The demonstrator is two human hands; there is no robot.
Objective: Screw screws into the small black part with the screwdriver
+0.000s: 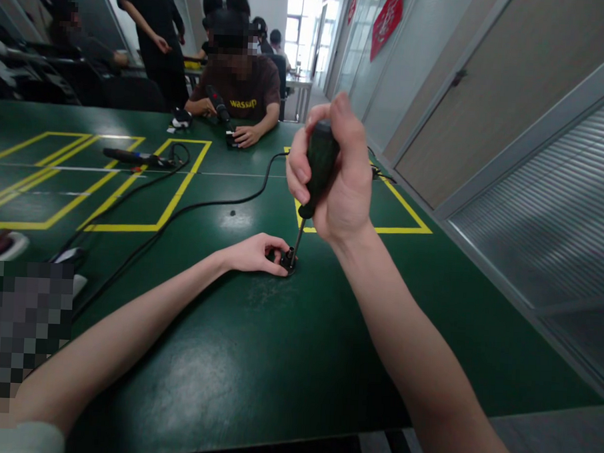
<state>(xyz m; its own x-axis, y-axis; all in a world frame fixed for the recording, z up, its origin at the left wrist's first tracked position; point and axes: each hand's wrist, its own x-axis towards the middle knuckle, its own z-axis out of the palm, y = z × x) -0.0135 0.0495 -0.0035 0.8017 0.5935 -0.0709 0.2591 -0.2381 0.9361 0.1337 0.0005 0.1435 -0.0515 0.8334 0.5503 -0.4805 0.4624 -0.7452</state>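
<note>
My right hand (342, 171) is wrapped round the dark handle of a screwdriver (323, 157), which stands tilted with its thin shaft pointing down. The shaft's lower end meets a small black part (289, 261) on the green table (216, 356); the exact contact of the tip is too small to make out. My left hand (258, 253) rests on the table, thumb and fingers closed round the left side of that black part. A short upright cylinder shows on top of the part.
A black cable (207, 202) runs across the table on the left. Beyond it lies a dark pen-shaped electric tool (135, 157). Yellow tape (183, 188) marks rectangles. Across the table, a person (242, 90) holds a power screwdriver (218, 106) over a small dark part.
</note>
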